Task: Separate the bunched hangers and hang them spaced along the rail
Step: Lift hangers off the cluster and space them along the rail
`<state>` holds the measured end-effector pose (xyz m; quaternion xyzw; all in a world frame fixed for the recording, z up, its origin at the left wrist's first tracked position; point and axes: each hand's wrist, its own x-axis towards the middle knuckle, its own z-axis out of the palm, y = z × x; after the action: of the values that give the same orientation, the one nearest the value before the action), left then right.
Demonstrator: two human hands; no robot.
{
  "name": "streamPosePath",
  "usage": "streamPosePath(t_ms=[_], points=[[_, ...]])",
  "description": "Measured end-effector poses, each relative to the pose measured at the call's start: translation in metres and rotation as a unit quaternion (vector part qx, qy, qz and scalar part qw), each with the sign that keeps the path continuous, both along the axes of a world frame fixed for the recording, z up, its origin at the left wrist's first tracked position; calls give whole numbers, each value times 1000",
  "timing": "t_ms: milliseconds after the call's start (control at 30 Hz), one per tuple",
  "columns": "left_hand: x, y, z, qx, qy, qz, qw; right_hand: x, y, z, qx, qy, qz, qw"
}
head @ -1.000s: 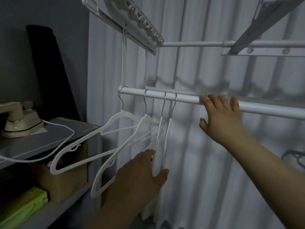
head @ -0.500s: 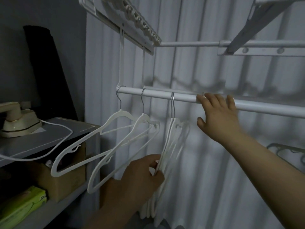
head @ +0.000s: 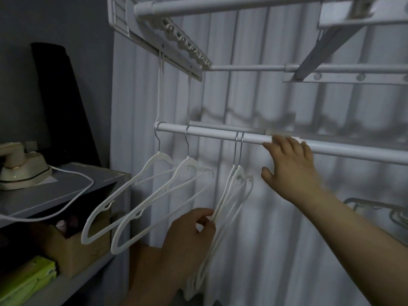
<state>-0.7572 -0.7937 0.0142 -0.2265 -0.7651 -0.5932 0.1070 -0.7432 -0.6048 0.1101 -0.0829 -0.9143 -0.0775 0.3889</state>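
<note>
A white rail (head: 212, 134) runs across the middle of the head view. Two white hangers hang apart at its left end: the first hanger (head: 132, 191) and the second hanger (head: 163, 199). Further right, two hangers (head: 235, 186) hang close together, their hooks side by side. My left hand (head: 187, 237) pinches the lower edge of this pair between thumb and fingers. My right hand (head: 289, 164) rests on the rail with straight fingers, just right of the pair's hooks.
A grey shelf unit (head: 66, 191) stands at the left with an iron (head: 19, 168), its white cord, a cardboard box (head: 75, 250) and a green packet (head: 26, 279). White drying-rack bars (head: 242, 68) run overhead. A white curtain hangs behind. More hangers (head: 379, 208) show at the right edge.
My left hand slid the two right-hand hangers rightward along the rail, away from the second hanger, and now pinches them. My right hand stayed on the rail.
</note>
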Motion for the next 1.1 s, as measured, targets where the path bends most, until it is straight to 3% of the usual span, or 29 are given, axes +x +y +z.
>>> streamPosePath(t_ms=[100, 133, 200, 267, 333, 400, 500, 867, 1100], points=[[-2, -2, 1, 15, -9, 2, 1000, -6, -5, -12, 8, 75, 31, 997], [-3, -2, 2, 17, -5, 6, 1000, -9, -7, -19, -22, 80, 62, 995], [-5, -4, 2, 31, -4, 17, 999, -11, -18, -27, -170, 46, 129, 976], [-9, -7, 2, 32, -4, 32, 999, -12, -31, -34, -381, -27, 194, 903], [-14, -10, -1, 21, 5, 51, 998, -17, -46, -40, -518, -64, 220, 824], [-18, -15, -2, 15, 8, 62, 998, -21, -59, -43, -584, -79, 220, 777], [-19, -22, -1, 4, 8, 69, 998, -25, -72, -47, -629, -98, 225, 738], [-28, -38, 0, 3, 10, 116, 993, -28, -92, -50, -616, -84, 241, 746], [-30, -41, 2, -4, 0, 103, 995, -37, -89, -58, -582, -26, 222, 782]])
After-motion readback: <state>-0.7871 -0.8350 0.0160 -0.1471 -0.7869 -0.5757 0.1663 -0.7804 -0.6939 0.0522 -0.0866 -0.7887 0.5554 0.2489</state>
